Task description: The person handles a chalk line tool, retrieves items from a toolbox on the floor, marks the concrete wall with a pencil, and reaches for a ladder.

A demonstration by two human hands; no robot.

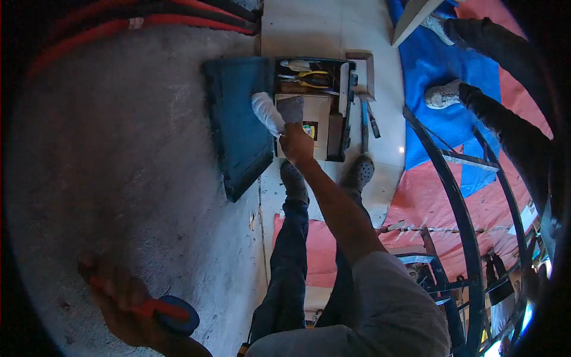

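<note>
A white roller-like piece (pixel 267 112), left of the upper centre, juts from the curled right hand (pixel 297 144), which hides its lower end; whether the grey scraper blade (pixel 291 109) is gripped too, I cannot tell. Lower left, the dim left hand (pixel 122 300) wraps a red-handled tool (pixel 159 307), partly covered.

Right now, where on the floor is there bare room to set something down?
Widest is the pale tile beyond the toolbox, between the red hoses and blue sheet. A narrower strip lies between the blue-handled tool and that sheet. Inside the toolbox it's crowded: tools fill the far section, and the right hand is over the near one.
</note>
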